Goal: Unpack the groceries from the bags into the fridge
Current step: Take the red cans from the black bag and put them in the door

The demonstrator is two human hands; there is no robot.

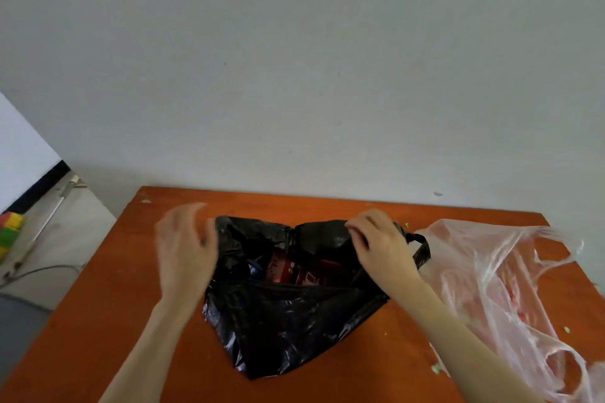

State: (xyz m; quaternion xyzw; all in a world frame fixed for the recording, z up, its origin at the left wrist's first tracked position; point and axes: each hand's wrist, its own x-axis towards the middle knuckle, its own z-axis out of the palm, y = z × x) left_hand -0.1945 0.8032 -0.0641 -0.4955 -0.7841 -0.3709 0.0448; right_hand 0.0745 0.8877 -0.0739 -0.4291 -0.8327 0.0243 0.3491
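A black plastic bag (pixel 288 321) lies open on the orange table (pixel 108 321). Inside its mouth I see red cans or bottles (pixel 301 268) and something blue beside them. My right hand (pixel 379 245) grips the bag's right rim near its handle. My left hand (pixel 186 252) is blurred at the bag's left edge, fingers loosely curved and holding nothing. A clear pinkish plastic bag (pixel 497 288) lies to the right with reddish items showing through. No fridge is in view.
A grey wall rises right behind the table. On the floor at left lie a metal rod (pixel 49 216), a cable and a coloured block stack (pixel 9 232). Small crumbs dot the table's right side.
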